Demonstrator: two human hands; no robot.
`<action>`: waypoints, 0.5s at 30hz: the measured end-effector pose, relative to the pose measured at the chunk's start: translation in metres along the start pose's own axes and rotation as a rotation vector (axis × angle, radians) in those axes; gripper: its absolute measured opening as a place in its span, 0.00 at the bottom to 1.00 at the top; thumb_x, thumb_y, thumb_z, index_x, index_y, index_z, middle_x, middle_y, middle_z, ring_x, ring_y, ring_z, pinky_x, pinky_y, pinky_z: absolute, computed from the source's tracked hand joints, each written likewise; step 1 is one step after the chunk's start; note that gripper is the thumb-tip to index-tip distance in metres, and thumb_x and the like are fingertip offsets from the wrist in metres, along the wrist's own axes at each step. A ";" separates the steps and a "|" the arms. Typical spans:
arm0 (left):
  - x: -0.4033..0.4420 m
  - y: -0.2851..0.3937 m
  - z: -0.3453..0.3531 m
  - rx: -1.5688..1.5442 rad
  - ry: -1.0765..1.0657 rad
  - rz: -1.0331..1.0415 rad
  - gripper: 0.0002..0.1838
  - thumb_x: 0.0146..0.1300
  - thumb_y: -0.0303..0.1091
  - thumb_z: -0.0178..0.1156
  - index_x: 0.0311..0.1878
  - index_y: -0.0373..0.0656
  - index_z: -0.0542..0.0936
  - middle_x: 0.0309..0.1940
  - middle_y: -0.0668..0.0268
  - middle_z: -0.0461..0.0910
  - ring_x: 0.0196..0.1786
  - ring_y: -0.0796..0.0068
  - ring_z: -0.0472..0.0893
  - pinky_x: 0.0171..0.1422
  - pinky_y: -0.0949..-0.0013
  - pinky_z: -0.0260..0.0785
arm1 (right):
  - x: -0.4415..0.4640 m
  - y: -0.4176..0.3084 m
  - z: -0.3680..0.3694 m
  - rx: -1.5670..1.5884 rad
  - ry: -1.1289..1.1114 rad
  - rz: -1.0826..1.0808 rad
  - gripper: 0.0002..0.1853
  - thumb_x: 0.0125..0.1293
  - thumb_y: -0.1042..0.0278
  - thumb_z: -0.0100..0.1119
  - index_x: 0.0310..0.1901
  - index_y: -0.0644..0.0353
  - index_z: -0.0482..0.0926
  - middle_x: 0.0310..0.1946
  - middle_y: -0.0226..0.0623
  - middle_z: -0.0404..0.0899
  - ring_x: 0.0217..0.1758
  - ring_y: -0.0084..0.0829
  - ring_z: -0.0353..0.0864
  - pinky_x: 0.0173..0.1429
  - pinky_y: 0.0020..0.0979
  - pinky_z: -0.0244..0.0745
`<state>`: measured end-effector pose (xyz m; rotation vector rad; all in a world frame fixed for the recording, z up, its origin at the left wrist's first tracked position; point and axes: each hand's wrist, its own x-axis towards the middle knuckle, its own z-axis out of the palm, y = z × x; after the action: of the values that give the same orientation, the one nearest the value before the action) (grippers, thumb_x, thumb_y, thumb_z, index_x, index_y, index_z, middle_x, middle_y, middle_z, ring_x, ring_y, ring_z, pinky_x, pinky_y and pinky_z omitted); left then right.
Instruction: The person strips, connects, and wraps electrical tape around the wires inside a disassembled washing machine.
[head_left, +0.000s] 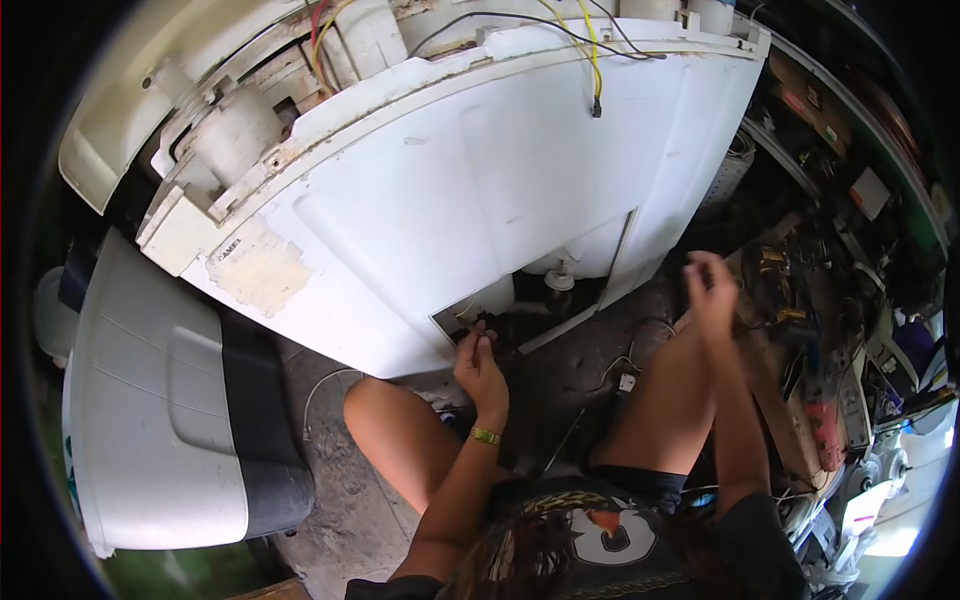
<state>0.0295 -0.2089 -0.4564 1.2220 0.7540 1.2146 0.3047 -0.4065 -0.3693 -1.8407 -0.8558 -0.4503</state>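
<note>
A large white appliance cabinet, apparently a washing machine [420, 200], stands tilted before me with a cut-out opening low in its panel. At the opening's left corner is my left hand [480, 372], its thumb and fingers pinched together. Something small and dark shows at those fingertips, too hidden to name. Inside the opening a pale round fitting [560, 277] is visible, with dark space around it. My right hand [712, 292] is raised above my right knee, right of the cabinet. Its fingers are loosely bent and somewhat apart, and I see nothing in them.
A grey and black plastic-looking body [150, 400] stands at the left. Tools and parts [790, 300] clutter the right side. Loose wires with a connector [597, 105] hang over the cabinet's upper edge. A thin cord with a white plug [627, 382] lies on the floor between my legs.
</note>
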 end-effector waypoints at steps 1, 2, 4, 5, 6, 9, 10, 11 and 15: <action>-0.002 -0.002 0.000 -0.057 0.017 0.030 0.10 0.69 0.23 0.55 0.51 0.32 0.78 0.49 0.59 0.80 0.48 0.73 0.80 0.57 0.71 0.70 | -0.015 -0.031 0.020 0.190 -0.067 0.005 0.08 0.61 0.75 0.61 0.42 0.62 0.81 0.33 0.38 0.82 0.34 0.29 0.81 0.41 0.30 0.75; -0.005 -0.005 -0.001 -0.111 0.039 0.058 0.08 0.68 0.22 0.56 0.47 0.32 0.80 0.48 0.60 0.80 0.46 0.75 0.81 0.54 0.72 0.72 | -0.031 -0.065 0.039 0.208 -0.140 -0.074 0.08 0.61 0.74 0.62 0.41 0.63 0.81 0.34 0.39 0.82 0.35 0.29 0.81 0.41 0.31 0.76; -0.008 -0.008 -0.006 -0.070 0.039 0.065 0.05 0.66 0.20 0.57 0.44 0.32 0.79 0.44 0.61 0.80 0.46 0.74 0.80 0.54 0.72 0.72 | -0.058 -0.128 0.075 0.367 -0.365 -0.187 0.11 0.58 0.69 0.67 0.43 0.61 0.82 0.36 0.39 0.82 0.37 0.35 0.82 0.43 0.32 0.78; -0.007 -0.008 -0.007 -0.052 0.040 0.075 0.04 0.66 0.19 0.58 0.42 0.32 0.78 0.43 0.61 0.80 0.47 0.74 0.80 0.54 0.72 0.72 | -0.070 -0.145 0.096 0.422 -0.404 -0.157 0.12 0.58 0.69 0.68 0.43 0.61 0.82 0.36 0.39 0.81 0.37 0.36 0.81 0.43 0.32 0.78; -0.005 -0.006 -0.008 -0.023 0.048 0.110 0.02 0.65 0.20 0.59 0.40 0.33 0.78 0.41 0.62 0.79 0.46 0.74 0.81 0.52 0.72 0.72 | -0.079 -0.158 0.113 0.474 -0.443 -0.127 0.13 0.57 0.68 0.69 0.43 0.60 0.82 0.35 0.39 0.81 0.37 0.37 0.81 0.43 0.33 0.78; -0.006 0.016 -0.010 0.150 0.063 0.193 0.03 0.63 0.22 0.61 0.34 0.34 0.77 0.35 0.63 0.78 0.42 0.72 0.81 0.47 0.71 0.73 | -0.093 -0.186 0.147 0.528 -0.444 -0.055 0.13 0.55 0.71 0.71 0.42 0.64 0.83 0.36 0.39 0.82 0.35 0.31 0.81 0.38 0.29 0.76; -0.006 0.030 -0.009 0.266 0.061 0.210 0.04 0.63 0.23 0.61 0.33 0.34 0.77 0.34 0.63 0.78 0.40 0.72 0.81 0.45 0.71 0.72 | -0.098 -0.187 0.157 0.500 -0.402 -0.087 0.12 0.55 0.71 0.71 0.41 0.64 0.83 0.35 0.39 0.82 0.35 0.31 0.81 0.38 0.29 0.76; -0.006 0.037 -0.011 0.382 0.056 0.226 0.06 0.62 0.24 0.62 0.31 0.34 0.77 0.32 0.62 0.77 0.38 0.71 0.81 0.43 0.70 0.72 | -0.101 -0.186 0.167 0.470 -0.358 -0.117 0.12 0.55 0.71 0.70 0.40 0.65 0.83 0.35 0.39 0.82 0.35 0.31 0.82 0.38 0.29 0.76; -0.005 0.032 -0.016 0.505 0.041 0.268 0.07 0.61 0.26 0.63 0.30 0.34 0.77 0.30 0.62 0.77 0.34 0.70 0.80 0.39 0.69 0.71 | -0.105 -0.184 0.177 0.416 -0.255 -0.223 0.08 0.58 0.71 0.67 0.38 0.65 0.82 0.32 0.41 0.82 0.37 0.41 0.81 0.38 0.33 0.76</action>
<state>0.0043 -0.2122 -0.4301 1.7602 0.9872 1.3111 0.0857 -0.2393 -0.3925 -1.4408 -1.2356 -0.1561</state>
